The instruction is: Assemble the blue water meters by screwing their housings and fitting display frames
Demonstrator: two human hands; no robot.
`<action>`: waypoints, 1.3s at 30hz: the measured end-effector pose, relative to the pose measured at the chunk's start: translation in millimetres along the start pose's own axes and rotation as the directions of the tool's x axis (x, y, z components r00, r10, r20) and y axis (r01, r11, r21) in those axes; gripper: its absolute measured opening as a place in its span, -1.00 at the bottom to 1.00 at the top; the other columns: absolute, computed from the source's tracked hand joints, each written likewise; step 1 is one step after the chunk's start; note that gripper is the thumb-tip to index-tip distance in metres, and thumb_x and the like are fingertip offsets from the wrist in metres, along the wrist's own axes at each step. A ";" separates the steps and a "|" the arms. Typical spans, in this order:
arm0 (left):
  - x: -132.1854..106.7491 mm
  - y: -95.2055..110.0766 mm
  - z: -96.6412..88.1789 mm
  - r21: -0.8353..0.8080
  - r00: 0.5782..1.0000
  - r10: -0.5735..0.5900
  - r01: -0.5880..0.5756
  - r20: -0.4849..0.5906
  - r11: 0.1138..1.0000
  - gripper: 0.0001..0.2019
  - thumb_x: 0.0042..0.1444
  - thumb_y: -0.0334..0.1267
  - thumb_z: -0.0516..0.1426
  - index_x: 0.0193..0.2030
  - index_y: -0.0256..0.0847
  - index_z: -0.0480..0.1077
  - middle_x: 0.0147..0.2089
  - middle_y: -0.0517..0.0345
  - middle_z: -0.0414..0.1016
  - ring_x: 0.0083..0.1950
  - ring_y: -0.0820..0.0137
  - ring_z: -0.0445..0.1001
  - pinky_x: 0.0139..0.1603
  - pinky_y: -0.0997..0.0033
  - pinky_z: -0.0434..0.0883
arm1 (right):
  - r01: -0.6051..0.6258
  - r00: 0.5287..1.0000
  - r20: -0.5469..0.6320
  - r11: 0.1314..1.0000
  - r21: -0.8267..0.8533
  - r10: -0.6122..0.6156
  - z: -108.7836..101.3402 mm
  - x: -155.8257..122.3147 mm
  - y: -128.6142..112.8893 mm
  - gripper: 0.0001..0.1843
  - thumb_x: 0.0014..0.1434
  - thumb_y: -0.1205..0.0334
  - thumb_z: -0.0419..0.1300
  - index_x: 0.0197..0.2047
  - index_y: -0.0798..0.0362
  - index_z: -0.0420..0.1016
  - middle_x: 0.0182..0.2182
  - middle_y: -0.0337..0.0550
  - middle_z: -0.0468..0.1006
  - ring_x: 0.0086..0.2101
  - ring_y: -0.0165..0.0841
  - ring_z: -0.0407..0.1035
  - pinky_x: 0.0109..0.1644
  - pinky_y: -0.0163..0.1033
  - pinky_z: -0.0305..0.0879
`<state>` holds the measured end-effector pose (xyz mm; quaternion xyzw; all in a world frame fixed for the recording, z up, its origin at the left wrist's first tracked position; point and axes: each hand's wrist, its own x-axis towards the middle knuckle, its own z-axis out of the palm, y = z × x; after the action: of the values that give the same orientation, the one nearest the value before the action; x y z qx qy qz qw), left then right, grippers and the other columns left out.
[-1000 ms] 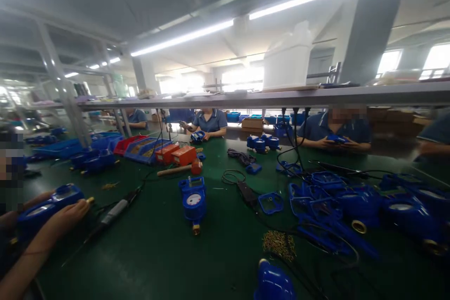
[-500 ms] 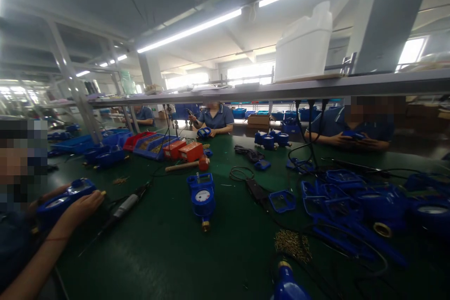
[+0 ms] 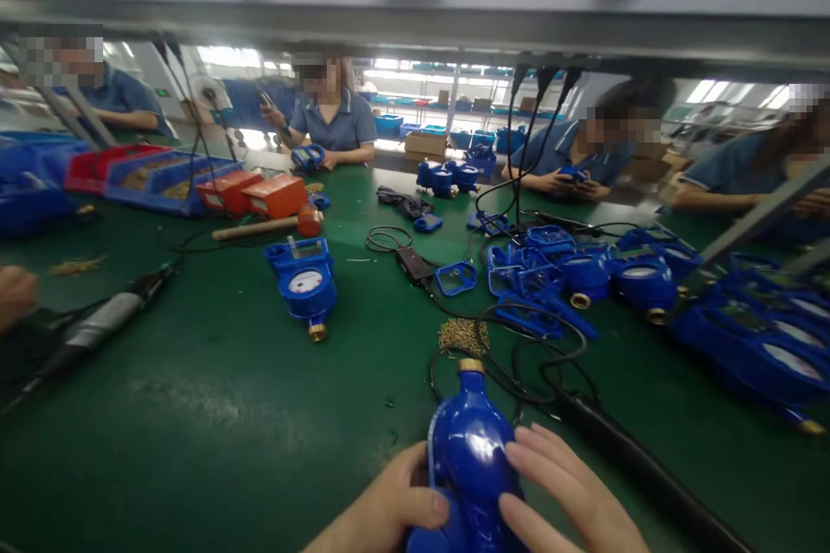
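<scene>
A blue water meter (image 3: 476,441) with a brass threaded end is tilted at the near edge of the view, its rounded back toward me. My left hand (image 3: 402,497) grips its left side, thumb across the blue body. Against its right side lie the fingertips of my right hand (image 3: 564,492), with the fingers stretched out and apart. Just beyond the brass end is a pile of small brass screws (image 3: 463,335). Another blue water meter (image 3: 304,283) rests dial up on the green table, left of centre.
To the right lie blue frames (image 3: 528,268), more meters (image 3: 645,281) and a black cylindrical tool (image 3: 648,467) with cables. At left are a grey-black electric screwdriver (image 3: 107,320), a mallet (image 3: 259,229), bins (image 3: 156,181) and a co-worker's hand (image 3: 16,294). Other people sit across the table.
The view has swung downward and right. Both my hands have come into sight at the near meter, my left one gripping it. The meter left of centre still lies on the table.
</scene>
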<state>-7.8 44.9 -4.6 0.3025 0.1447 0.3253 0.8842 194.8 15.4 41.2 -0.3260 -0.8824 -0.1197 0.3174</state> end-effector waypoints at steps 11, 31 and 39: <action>-10.6 0.8 -3.4 -0.042 0.986 -0.048 0.042 -0.157 0.998 -0.44 -0.19 -0.13 0.35 -0.02 -0.29 0.41 -0.12 -0.05 0.52 -0.08 0.21 0.46 0.00 0.32 0.30 | 0.208 0.939 0.273 0.978 0.032 -0.209 0.8 42.2 -27.4 -0.65 0.30 0.41 -0.09 -0.29 0.02 0.50 -0.32 -0.28 0.59 -0.03 -0.37 0.35 0.38 0.01 -0.30; -9.4 0.0 -16.3 -0.081 0.922 -0.227 0.212 -0.314 0.974 -0.64 -0.07 -0.07 0.29 -0.31 -0.39 0.46 -0.40 -0.01 0.53 -0.38 0.44 0.44 -0.27 0.45 0.39 | 0.007 0.952 0.303 0.988 0.155 -0.054 9.3 30.5 -16.5 -0.60 0.36 0.19 -0.17 -0.28 0.11 0.44 -0.27 -0.15 0.57 -0.01 -0.31 0.36 0.35 -0.08 -0.20; -10.7 -1.2 -15.2 -0.087 0.921 -0.226 0.208 -0.318 0.974 -0.63 -0.04 -0.09 0.27 -0.22 -0.38 0.44 -0.35 -0.01 0.54 -0.35 0.41 0.46 -0.24 0.42 0.38 | 0.084 0.950 0.289 0.988 0.133 -0.119 -1.1 39.8 -11.8 -0.69 0.33 0.29 -0.10 -0.29 0.15 0.44 -0.26 -0.10 0.58 -0.01 -0.25 0.36 0.33 0.05 -0.13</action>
<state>-22.1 43.8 -16.5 0.2037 0.3130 0.2745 0.8861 164.3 25.8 67.4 -0.2748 -0.9412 -0.0326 0.1939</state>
